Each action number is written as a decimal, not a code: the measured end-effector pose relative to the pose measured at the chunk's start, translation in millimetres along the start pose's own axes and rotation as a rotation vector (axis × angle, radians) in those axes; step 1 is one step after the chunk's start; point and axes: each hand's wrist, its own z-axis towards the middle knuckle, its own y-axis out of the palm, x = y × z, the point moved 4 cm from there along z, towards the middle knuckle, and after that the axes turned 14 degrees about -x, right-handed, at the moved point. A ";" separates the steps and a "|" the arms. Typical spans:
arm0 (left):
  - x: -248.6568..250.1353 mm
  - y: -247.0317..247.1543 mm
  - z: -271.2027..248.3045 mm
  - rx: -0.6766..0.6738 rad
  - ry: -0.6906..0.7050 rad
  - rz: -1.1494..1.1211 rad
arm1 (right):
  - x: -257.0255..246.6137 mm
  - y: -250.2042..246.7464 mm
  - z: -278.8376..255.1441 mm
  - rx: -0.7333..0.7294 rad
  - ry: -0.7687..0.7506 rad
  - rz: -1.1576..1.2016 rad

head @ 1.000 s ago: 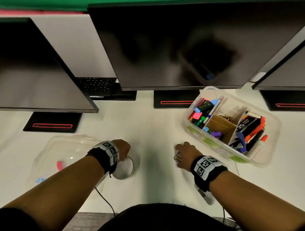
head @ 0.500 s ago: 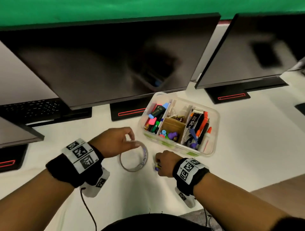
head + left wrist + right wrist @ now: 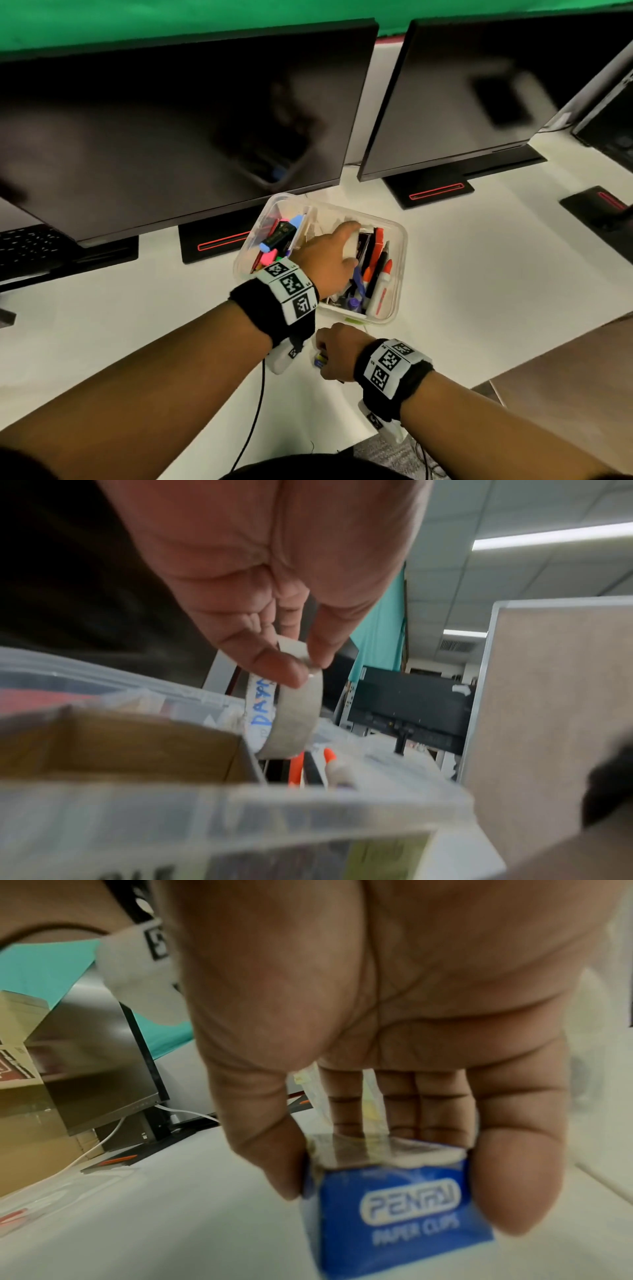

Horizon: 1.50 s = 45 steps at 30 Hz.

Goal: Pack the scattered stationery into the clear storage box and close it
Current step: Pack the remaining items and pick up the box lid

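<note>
The thumb and forefinger of the left hand [image 3: 260, 569] pinch the top edge of a roll of tape [image 3: 291, 718], a pale ring with blue handwriting on its inner face. The ring hangs upright from that pinch, its lower edge down among the things in the clear box [image 3: 397, 274]. Just beneath it are orange pens [image 3: 296, 767] and a white tube with an orange cap, and beside it stands a brown cardboard divider [image 3: 143, 739]. From above, the left hand [image 3: 329, 260] reaches over the middle of the box, fingers pointing toward its far right compartment.

The right hand [image 3: 394, 1042] grips a small blue box of paper clips [image 3: 394, 1213], thumb on one side, the other fingers curled close together on the other. The clip box sits on the white desk [image 3: 479, 308], or barely off it; I cannot tell which. From overhead the right hand [image 3: 337, 353] lies just in front of the near edge of the clear box, with only a sliver of blue showing under it.

The clear box is open, near the back of the desk, below the gap between two dark monitors [image 3: 171, 137]. Its left compartment holds highlighters [image 3: 274, 240] in pink, blue and green; the right one holds markers and a glue bottle [image 3: 380, 287]. A keyboard [image 3: 27, 246] shows at the far left edge.
</note>
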 end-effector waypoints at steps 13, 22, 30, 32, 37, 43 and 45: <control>-11.9 22.2 39.2 -0.097 -0.047 0.162 | 6.0 -2.5 -20.2 -0.047 -0.010 -0.062; -24.2 19.6 39.1 -0.117 0.014 0.247 | -23.4 -31.0 -53.2 -0.059 -0.076 -0.106; -32.3 11.9 23.6 -0.212 0.010 0.286 | -12.0 -91.0 -98.2 0.088 -0.080 0.045; -36.0 7.1 15.4 -0.137 0.000 0.242 | 1.0 -107.9 -98.3 0.154 -0.022 0.126; -54.7 -7.9 -12.8 0.006 -0.003 0.118 | 29.4 -130.6 -67.2 0.319 0.224 0.195; -99.3 -21.8 -51.9 0.104 -0.090 0.060 | 33.9 -135.8 -30.4 0.324 0.317 0.232; -117.0 -24.5 -64.7 0.127 -0.130 0.049 | 38.1 -137.8 -26.8 0.340 0.328 0.292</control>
